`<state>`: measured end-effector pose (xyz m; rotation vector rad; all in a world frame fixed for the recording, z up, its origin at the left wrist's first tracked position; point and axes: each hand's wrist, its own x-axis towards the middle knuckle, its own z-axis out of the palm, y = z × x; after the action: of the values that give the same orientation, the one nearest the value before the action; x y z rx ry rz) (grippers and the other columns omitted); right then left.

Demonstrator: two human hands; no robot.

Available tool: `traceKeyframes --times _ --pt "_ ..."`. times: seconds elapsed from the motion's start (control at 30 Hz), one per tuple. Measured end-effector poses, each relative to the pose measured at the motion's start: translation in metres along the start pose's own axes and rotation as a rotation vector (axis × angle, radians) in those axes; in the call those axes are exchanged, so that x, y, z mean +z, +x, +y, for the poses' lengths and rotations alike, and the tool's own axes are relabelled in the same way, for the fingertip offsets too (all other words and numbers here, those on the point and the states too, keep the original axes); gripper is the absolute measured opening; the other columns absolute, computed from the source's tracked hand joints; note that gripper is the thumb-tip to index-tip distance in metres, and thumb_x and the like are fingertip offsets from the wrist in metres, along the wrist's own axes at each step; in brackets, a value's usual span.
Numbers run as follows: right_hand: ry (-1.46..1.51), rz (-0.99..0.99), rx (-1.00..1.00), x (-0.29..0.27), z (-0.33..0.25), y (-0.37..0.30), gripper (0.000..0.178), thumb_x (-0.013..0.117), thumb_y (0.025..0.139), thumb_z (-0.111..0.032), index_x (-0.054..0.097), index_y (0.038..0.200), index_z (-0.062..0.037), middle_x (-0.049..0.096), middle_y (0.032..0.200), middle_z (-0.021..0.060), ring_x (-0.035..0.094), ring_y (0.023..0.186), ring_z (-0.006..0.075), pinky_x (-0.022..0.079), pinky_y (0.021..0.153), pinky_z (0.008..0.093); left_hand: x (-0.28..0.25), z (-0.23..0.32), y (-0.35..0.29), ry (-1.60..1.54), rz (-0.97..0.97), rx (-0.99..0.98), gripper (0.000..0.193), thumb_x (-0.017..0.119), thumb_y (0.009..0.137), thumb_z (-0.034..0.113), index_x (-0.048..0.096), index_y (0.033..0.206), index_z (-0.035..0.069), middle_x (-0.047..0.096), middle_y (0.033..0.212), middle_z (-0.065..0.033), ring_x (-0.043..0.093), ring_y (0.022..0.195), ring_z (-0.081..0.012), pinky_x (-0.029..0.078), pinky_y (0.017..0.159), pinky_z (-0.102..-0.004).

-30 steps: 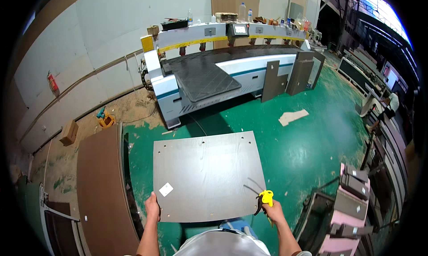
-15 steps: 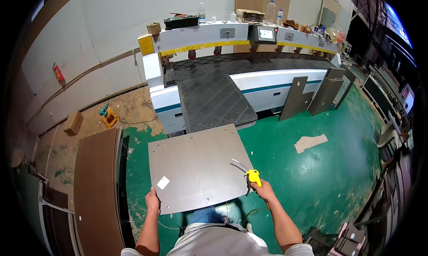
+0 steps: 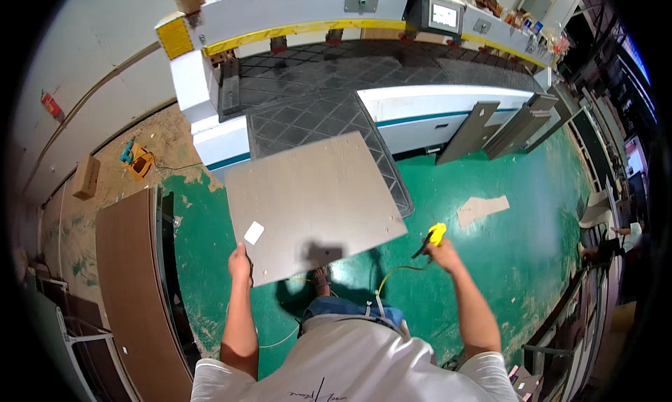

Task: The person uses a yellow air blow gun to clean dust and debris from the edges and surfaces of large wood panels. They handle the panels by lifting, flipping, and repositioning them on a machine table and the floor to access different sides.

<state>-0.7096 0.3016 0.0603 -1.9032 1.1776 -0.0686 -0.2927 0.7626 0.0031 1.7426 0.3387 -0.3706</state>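
Note:
My left hand (image 3: pixel 239 265) grips the near left edge of a flat grey-brown board (image 3: pixel 308 185), its fingers hidden underneath. A white label (image 3: pixel 254 232) is stuck on the board near that hand, and small holes show along its edges. The board's far part overlaps the black ribbed machine table (image 3: pixel 280 125) in view; whether it rests there I cannot tell. Off to the right, my right hand (image 3: pixel 444 255) is closed round a yellow air blow gun (image 3: pixel 437 232), apart from the board. A thin yellow hose (image 3: pixel 393 269) trails from the gun toward my legs.
Ahead stands a long white machine with a yellow-edged beam (image 3: pixel 301 31) and a small screen (image 3: pixel 444 15). Grey panels (image 3: pixel 467 132) lean against its front. Brown sheets (image 3: pixel 129 283) stand at my left. A cardboard scrap (image 3: pixel 483 209) lies on the green floor.
My right hand has drawn the blow gun away from the board to the right. The board, still in my left hand, is farther forward over the machine table, and the view has come nearer the machine.

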Motion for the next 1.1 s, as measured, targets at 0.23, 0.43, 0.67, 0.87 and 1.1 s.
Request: traceKeyframes --times 0.23,0.43,0.67,0.87,1.1 --pt "0.443 -0.361 0.396 -0.136 -0.051 -0.008 0.050 0.069 0.096 -0.014 0.047 0.139 -0.0038 0.070 0.106 0.0149 0.070 0.066 0.0204 0.061 0.061 0.0358 0.090 0.040 0.038 0.016 0.020 0.026 0.044 0.058 0.104 0.040 0.068 0.108 -0.002 0.065 0.091 -0.0079 0.060 0.078 -0.0177 0.050 0.069 -0.0361" --pt "1.738 -0.240 0.256 -0.104 -0.043 0.007 0.051 0.049 0.106 -0.040 0.048 0.150 -0.0151 0.055 0.148 0.0208 0.035 0.044 0.0103 0.029 0.037 0.0242 0.138 0.056 0.028 0.608 0.484 0.526 0.044 0.062 0.098 0.032 0.066 0.122 -0.005 0.068 0.120 -0.0235 0.063 0.115 -0.0388 0.048 0.101 -0.0448" --pt "1.094 -0.493 0.509 -0.101 -0.063 0.024 0.063 0.033 0.107 -0.063 0.057 0.137 -0.0128 0.071 0.104 0.0139 0.034 0.037 0.0113 0.027 0.035 0.0261 0.242 0.064 -0.066 0.916 0.319 0.859 0.034 0.065 0.092 0.023 0.065 0.120 0.003 0.060 0.137 -0.0188 0.052 0.131 -0.0375 0.034 0.113 -0.0541" --pt "0.242 -0.376 -0.151 -0.110 -0.081 0.071 0.050 0.038 0.112 -0.047 0.059 0.107 -0.0022 0.057 0.075 0.0057 0.052 0.064 0.0175 0.042 0.060 0.0352 0.337 0.060 -0.119 0.900 0.092 0.888 0.035 0.065 0.094 0.025 0.064 0.123 0.005 0.056 0.143 -0.0162 0.046 0.139 -0.0344 0.028 0.117 -0.0570" --pt "0.072 -0.425 -0.036 -0.114 -0.111 0.101 0.052 0.039 0.111 -0.047 0.063 0.110 -0.0014 0.060 0.076 0.0095 0.058 0.070 0.0227 0.046 0.066 0.0380 0.370 0.062 -0.121 0.981 -0.045 0.917 0.045 0.059 0.100 0.031 0.060 0.137 0.007 0.045 0.157 -0.0167 0.036 0.148 -0.0349 0.023 0.121 -0.0588"
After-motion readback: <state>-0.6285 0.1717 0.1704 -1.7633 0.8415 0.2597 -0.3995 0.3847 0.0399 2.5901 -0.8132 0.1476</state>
